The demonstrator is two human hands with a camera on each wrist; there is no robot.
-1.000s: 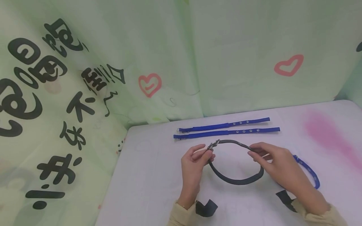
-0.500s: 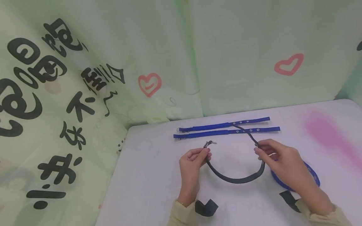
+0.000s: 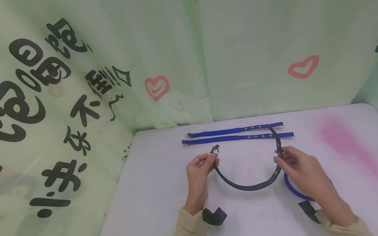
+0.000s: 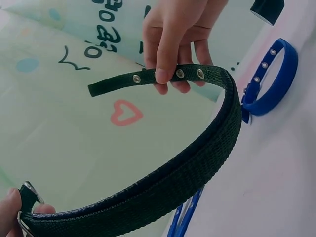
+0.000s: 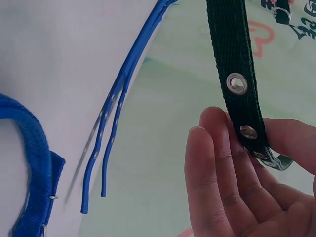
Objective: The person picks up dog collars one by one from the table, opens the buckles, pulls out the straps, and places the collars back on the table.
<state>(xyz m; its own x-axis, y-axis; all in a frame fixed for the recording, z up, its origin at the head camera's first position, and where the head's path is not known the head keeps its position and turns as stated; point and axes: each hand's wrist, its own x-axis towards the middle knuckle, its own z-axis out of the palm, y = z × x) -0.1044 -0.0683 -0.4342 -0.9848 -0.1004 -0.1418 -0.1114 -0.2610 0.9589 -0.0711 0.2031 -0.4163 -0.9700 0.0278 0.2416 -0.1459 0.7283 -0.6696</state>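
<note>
A black webbing collar (image 3: 246,187) with metal eyelets hangs in an open U between my two hands, above the white table. My left hand (image 3: 197,177) pinches it just below the metal buckle (image 3: 215,149). Toward the other end, my right hand (image 3: 304,170) holds the eyelet strap between thumb and fingers, its free tip curving away beyond them. Seen from the left wrist, the padded middle of the collar (image 4: 163,185) sweeps across the view, and the thumb covers one eyelet. In the right wrist view, eyelets show on the strap (image 5: 229,39) above the thumb.
Two blue collars, one farther back (image 3: 220,132) and one nearer (image 3: 228,139), lie straight and side by side at the table's back. A looped blue collar (image 3: 290,190) lies under my right forearm. A printed curtain (image 3: 248,65) hangs behind the white table (image 3: 147,196).
The closed black loop has come apart: the eyelet end left the buckle and swung outward. My right hand has moved right along with it, while the left stays nearly in place.
</note>
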